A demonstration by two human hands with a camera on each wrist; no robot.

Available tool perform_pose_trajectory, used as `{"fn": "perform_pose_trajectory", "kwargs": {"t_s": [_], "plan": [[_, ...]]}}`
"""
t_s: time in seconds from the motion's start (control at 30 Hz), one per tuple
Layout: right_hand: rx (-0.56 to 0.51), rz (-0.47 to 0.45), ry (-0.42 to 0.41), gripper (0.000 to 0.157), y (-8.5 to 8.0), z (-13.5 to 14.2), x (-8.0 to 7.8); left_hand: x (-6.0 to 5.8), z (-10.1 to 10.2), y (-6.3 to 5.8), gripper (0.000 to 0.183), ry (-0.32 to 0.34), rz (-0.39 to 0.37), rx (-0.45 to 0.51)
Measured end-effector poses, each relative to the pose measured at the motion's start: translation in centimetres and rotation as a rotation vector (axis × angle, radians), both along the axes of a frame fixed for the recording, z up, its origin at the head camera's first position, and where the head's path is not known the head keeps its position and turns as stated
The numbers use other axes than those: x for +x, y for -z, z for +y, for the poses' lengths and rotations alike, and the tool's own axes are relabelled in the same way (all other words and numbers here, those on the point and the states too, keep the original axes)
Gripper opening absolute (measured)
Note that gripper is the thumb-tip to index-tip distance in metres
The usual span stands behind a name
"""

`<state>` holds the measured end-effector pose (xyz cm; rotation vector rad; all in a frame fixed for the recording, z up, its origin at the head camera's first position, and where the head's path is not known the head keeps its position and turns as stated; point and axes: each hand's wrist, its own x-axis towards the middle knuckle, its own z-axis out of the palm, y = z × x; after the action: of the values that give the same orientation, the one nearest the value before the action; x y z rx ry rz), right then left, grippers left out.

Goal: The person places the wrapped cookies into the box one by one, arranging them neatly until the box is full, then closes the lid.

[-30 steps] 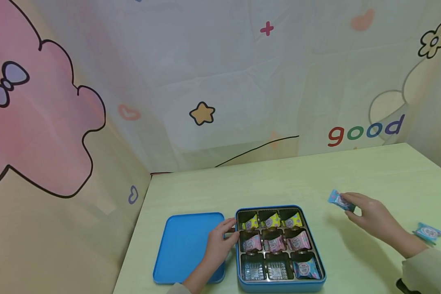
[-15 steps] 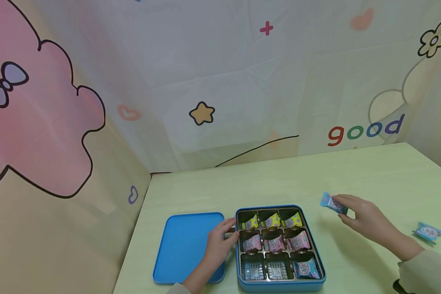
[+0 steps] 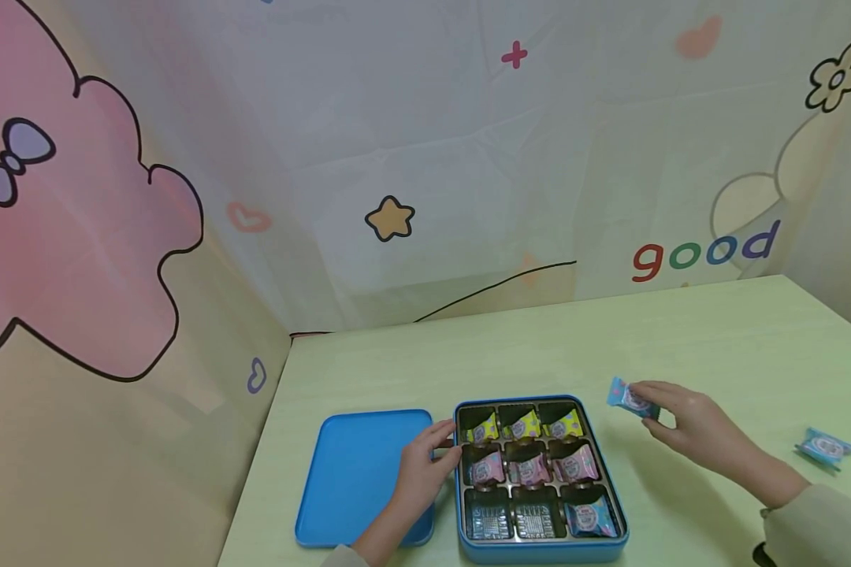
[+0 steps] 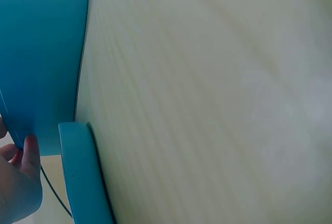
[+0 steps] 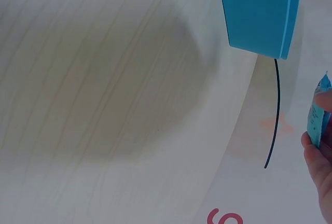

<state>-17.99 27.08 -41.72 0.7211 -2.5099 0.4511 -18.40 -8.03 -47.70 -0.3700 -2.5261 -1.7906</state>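
right hand (image 3: 695,425) is pinching a blue-wrapped candy (image 3: 626,398), thumb and fingers closing on the wrapper with one end poking out past the fingertips; it is hovering over the table (image 3: 510,350), to the right of the blue box (image 3: 542,554) near its far right corner, apart from it. left hand (image 3: 425,465) is resting its fingertips against the left side of the box, fingers extending loosely, gripping nothing that shows. box is sitting upright and uncovered, its tray showing three rows of three compartments: far row is holding three yellow candies (image 3: 524,425), middle row is holding three pink candies (image 3: 529,469), near row is holding a second blue candy (image 3: 590,518) in its right compartment, while the other two are showing patterned floors. blue lid (image 3: 358,476) is lying flat just left of the box, left forearm crossing over its right part. a third blue candy (image 3: 825,447) is lying on the table, well right of the box. behind the box, a printed cloth (image 3: 454,118) is hanging, showing a star, hearts and the word "good".
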Motion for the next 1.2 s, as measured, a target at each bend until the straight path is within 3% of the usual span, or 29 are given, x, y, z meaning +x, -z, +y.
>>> {"fn": "perform_pose_trajectory", "kwargs": {"t_s": [0.6,0.83,1.2], "plan": [[0.021,0.059,-0.099,0.051,-0.2,-1.7,0.2,0.1,0.1,0.0,0.038,-0.003,0.012,-0.031],[0.045,0.012,-0.099,0.050,-0.3,-2.4,0.5,1.7,0.5,-3.4,0.036,0.001,-0.005,-0.016],[0.048,0.010,-0.152,0.052,-0.4,-3.5,0.7,1.8,0.5,-3.6,0.037,0.007,0.002,-0.020]]}}
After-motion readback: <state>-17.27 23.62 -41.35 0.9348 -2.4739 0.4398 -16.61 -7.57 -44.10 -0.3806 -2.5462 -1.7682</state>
